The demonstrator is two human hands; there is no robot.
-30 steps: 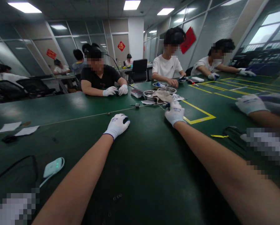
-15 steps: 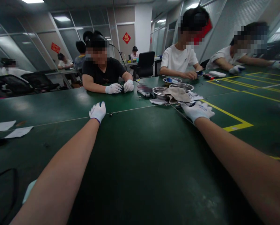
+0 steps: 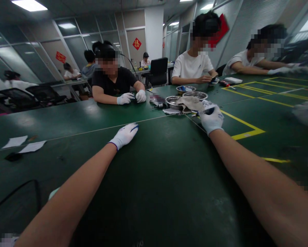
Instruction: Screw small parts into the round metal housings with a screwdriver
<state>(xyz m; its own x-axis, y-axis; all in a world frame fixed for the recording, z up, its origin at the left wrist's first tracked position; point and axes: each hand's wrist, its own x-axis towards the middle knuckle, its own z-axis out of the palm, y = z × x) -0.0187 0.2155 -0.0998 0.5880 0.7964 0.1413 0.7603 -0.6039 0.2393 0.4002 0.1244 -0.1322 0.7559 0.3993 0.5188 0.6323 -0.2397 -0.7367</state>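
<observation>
My left hand [image 3: 124, 134], in a white glove, lies low on the green table [image 3: 154, 164] just short of the seam. Its fingers point forward and are pressed together, with a small dark bit showing at the fingertips that I cannot make out. My right hand [image 3: 212, 119], also gloved, is closed around a slim dark-handled tool [image 3: 203, 112] whose tip points left. It sits just in front of a rag [image 3: 190, 102] and the steel bowls [image 3: 172, 101].
Three people in white gloves work across the table, the nearest in a black shirt [image 3: 112, 79]. Yellow tape lines [image 3: 247, 132] mark the table at right. Paper slips [image 3: 31, 146] lie at far left, a black cable [image 3: 17, 193] at lower left. A blurred gloved hand [image 3: 307, 113] sits at the right edge.
My left hand drew back from the seam toward me and to the right. My right hand rose slightly by the bowls with the tool in it. The view shifted a little.
</observation>
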